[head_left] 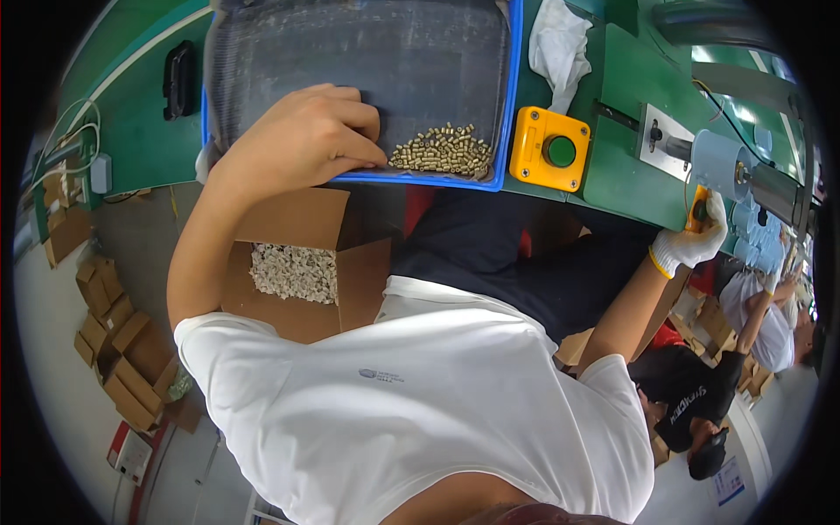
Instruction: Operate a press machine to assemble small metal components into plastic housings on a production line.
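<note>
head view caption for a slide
Left hand beside small brass-coloured parts in a blue-rimmed tray, gloved right hand at an orange box.

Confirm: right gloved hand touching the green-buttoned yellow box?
Apart. Head view: green tabletop shows plainly between the right hand and the yellow box.

on our green workbench we see a blue-rimmed tray, a yellow button box just to its right, a crumpled white cloth beyond that box, and a black object left of the tray.
</note>
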Tool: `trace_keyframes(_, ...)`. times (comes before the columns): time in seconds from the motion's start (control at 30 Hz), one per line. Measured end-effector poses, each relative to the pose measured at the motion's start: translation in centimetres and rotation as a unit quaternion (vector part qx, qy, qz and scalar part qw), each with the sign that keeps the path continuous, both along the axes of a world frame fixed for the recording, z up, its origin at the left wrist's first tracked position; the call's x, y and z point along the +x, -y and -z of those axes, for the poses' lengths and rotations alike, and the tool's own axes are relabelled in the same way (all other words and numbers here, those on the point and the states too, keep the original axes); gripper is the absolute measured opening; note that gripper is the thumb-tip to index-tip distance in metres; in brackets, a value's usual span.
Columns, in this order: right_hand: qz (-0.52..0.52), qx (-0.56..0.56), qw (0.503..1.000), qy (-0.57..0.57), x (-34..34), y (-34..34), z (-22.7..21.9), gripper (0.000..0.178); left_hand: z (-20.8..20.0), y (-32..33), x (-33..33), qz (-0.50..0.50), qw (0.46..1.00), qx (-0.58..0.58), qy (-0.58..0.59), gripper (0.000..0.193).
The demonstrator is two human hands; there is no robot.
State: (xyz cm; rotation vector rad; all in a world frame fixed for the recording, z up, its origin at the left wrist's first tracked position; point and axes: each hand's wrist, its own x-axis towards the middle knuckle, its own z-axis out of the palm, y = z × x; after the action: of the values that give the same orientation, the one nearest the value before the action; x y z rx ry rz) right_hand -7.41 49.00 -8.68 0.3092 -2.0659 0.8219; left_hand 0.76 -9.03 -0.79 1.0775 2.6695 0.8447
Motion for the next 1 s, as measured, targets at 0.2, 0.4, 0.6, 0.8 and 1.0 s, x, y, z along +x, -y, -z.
trace_keyframes(0.2,0.021,0.027,0.999,-0.012,0.2,0.6,-0.1,0.024,-0.2,-0.3,0.1,-0.007,1.000,-0.026,0.003,0.014)
trace_keyframes(0.4,-0.060,-0.198,0.977,0.046,0.2,0.6,0.5,0.035,-1.8,-1.1,0.1,0.032,0.997,-0.067,0.037,0.012)
trace_keyframes(0.6,-0.041,-0.146,0.982,0.113,0.3,0.4,-2.3,0.029,-2.0,-2.6,-1.6,0.046,0.992,-0.097,0.071,0.009)
trace_keyframes(0.8,-0.139,-0.200,0.965,0.100,1.3,8.7,-12.2,0.082,-3.3,-3.3,-0.4,-0.162,0.956,-0.050,0.238,0.006)
trace_keyframes(1.0,-0.171,-0.187,0.932,0.259,1.0,12.0,-16.4,0.067,-0.4,-7.1,-0.5,-0.200,0.969,0.030,0.144,0.014)
